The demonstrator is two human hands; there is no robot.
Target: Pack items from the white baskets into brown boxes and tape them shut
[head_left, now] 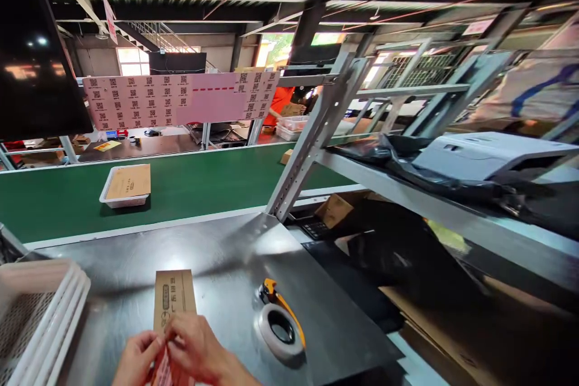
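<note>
Between the person's right hand (199, 347) and the pale tape roll with its orange-handled dispenser (272, 347), a strip of shiny grey steel tabletop (226, 271) is lying open, and I'm seeing it widening toward the green conveyor belt (217, 178). A stack of white plastic mesh baskets (75, 289) is walling off the left side, while a flat brown cardboard box (174, 292) is sitting straight ahead of the fingers. At the table's far right corner, a slanting grey perforated metal post (312, 126) is obstructing any sideways reach along the belt.
</note>
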